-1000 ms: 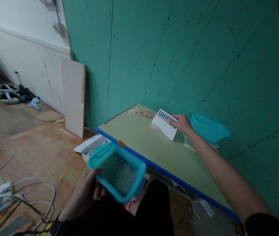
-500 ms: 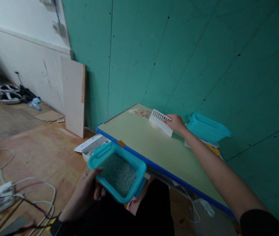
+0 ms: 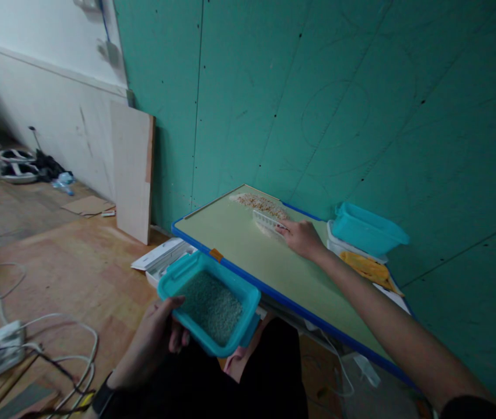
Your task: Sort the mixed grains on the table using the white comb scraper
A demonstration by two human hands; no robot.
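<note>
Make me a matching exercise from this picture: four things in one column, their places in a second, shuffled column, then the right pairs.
Things:
1. white slotted scraper
2. teal tub of pale grains
3. yellow cloth
4. wooden board

Places:
A. leaning on the wall, standing on the floor
B. held in the left hand, below the table edge
C. on the table, beside the stacked teal container
D. under the right hand, by the pile of brown grains

Pairs: 1-D, 2-B, 3-C, 4-A

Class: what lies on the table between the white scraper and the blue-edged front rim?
Bare green tabletop only, from the white scraper under the right hand to the front rim, in the head view.
</note>
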